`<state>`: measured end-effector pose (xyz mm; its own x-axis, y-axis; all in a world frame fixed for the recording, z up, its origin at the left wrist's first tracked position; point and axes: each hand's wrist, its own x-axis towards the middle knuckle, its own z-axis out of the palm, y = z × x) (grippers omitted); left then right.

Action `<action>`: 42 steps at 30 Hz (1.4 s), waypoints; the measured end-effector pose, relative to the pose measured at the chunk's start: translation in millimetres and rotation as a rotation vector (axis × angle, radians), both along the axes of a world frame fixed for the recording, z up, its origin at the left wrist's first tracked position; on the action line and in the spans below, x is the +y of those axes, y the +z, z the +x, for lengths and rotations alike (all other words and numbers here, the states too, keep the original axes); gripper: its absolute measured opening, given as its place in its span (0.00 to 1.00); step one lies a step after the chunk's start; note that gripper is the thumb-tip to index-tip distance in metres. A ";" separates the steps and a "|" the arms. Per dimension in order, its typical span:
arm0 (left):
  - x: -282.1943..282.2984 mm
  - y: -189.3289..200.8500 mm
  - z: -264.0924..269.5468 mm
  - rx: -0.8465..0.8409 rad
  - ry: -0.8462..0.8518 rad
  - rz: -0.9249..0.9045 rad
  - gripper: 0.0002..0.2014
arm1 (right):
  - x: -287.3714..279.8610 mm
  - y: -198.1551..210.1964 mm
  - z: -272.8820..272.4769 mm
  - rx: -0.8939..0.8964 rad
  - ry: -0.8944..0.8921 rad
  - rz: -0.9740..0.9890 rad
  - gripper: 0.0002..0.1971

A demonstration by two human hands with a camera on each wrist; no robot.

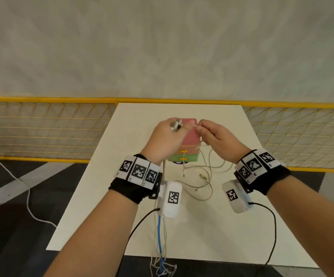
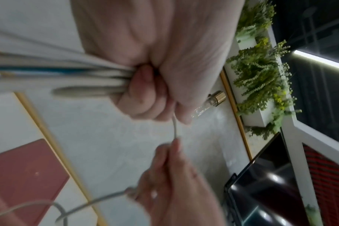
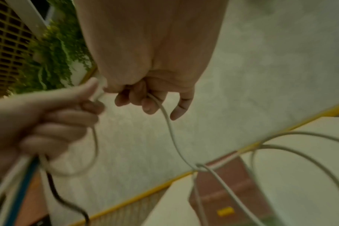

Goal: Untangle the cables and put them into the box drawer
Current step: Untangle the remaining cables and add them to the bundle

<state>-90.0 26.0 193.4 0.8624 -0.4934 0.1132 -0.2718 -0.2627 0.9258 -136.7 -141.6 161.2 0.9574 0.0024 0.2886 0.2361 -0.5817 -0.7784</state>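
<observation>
Bundled cables (image 1: pixel 160 242), light, limp, snag-prone: your left hand (image 1: pixel 165 139) clenches them; right hand (image 1: pixel 215 134) pinches one grey strand (image 2: pixel 175 128) between both fingertips; grip near plugs

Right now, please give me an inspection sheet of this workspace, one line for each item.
Surface: white table, partly bare.
Job's things: stacked box drawer, pink over green, drawers look shut.
Clutter: nothing seen.
Grippers: left hand grips a bundle of cables; right hand pinches one white cable.
Cables: tangled white loops lie on the table; a blue cable hangs over the near edge.
Surroundings: yellow mesh fence, grey floor, fake plants.
</observation>
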 end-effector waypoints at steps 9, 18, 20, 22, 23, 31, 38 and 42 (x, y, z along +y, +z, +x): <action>16.2 -2.6 20.0 -0.189 0.348 -0.080 0.06 | -26.2 -52.6 -11.8 0.226 -0.098 -0.209 0.14; -10.2 -31.4 5.6 -0.124 -0.148 0.454 0.19 | -19.0 -44.1 -2.1 0.110 -0.211 -0.314 0.09; -9.5 -36.3 5.1 -0.112 -0.208 0.455 0.14 | -18.9 -41.1 -2.3 0.067 -0.222 -0.259 0.08; -7.2 -38.4 6.0 -0.118 -0.117 0.381 0.14 | -21.1 -38.1 -4.7 0.042 -0.234 -0.190 0.07; -4.8 -37.8 7.5 -0.102 -0.055 0.333 0.15 | -24.2 -38.7 -6.9 0.053 -0.242 -0.154 0.07; 20.0 -36.9 28.4 -0.007 0.198 0.046 0.11 | -51.4 -61.2 -11.6 0.231 -0.645 -0.296 0.12; -18.8 -52.4 7.5 -0.019 -0.012 0.188 0.11 | -7.6 -48.4 -1.1 -0.161 -0.360 -0.357 0.10; -21.4 -57.0 14.2 0.015 0.026 0.187 0.16 | -7.5 -42.1 4.5 -0.134 -0.264 -0.333 0.11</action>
